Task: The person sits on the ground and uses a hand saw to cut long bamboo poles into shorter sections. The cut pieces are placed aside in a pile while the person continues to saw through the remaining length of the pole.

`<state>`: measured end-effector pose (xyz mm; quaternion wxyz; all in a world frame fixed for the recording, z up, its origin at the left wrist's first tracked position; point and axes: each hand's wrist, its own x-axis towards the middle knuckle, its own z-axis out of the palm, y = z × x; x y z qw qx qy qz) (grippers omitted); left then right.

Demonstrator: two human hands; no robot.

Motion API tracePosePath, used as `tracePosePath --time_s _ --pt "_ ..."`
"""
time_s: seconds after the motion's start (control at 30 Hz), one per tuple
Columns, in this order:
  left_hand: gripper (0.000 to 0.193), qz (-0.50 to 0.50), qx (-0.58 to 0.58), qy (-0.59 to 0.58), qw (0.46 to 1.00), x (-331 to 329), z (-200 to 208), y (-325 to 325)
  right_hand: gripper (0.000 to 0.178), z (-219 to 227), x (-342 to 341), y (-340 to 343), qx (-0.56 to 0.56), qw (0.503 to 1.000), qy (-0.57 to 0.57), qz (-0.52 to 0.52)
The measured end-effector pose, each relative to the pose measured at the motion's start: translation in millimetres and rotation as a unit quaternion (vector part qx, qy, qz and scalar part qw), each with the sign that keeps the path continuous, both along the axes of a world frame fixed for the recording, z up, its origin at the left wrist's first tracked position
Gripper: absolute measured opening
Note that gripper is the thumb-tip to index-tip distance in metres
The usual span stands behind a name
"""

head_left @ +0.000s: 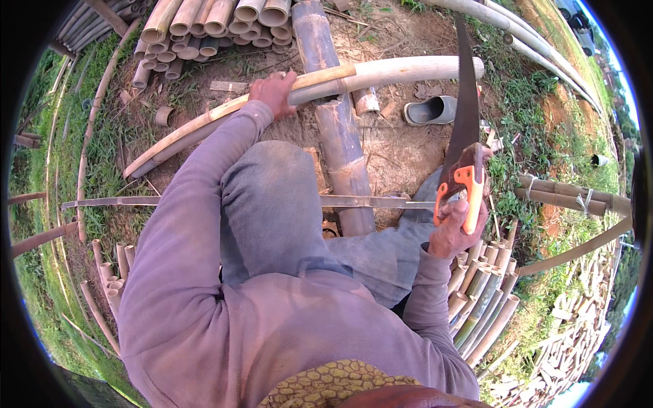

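A long bamboo pole (415,69) lies across a thick, dark bamboo log (340,146), over a notch in the log. Along the pole's left part runs a yellowish split bamboo strip (204,121), ending just right of the log. My left hand (274,94) is closed around the strip and pole, left of the log. In my right hand (459,230) is a handsaw (465,102), gripped by its orange-edged handle. Its blade points up and away, and appears near the pole's right end; whether they touch I cannot tell. My bent left knee is below the pole.
Cut bamboo tubes (218,20) are stacked at the far left. More bamboo pieces (484,299) stand bundled at my right side. A grey clog (430,111) lies beyond the log, near the blade. A long thin bamboo strip (388,202) crosses near my legs.
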<state>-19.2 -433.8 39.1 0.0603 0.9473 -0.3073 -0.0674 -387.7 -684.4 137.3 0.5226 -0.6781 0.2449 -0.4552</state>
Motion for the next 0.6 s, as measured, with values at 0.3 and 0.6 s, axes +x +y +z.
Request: tracePosePath --time_s 0.3,0.6 --pt "0.069 -0.009 -0.023 -0.025 0.999 4 -6 0 0.05 -33 45 52 -0.155 0.972 0.107 0.137" --pt "0.07 -0.009 -0.035 -0.025 0.999 -1 0 5 0.048 -19 22 52 -0.187 0.958 0.151 0.154"
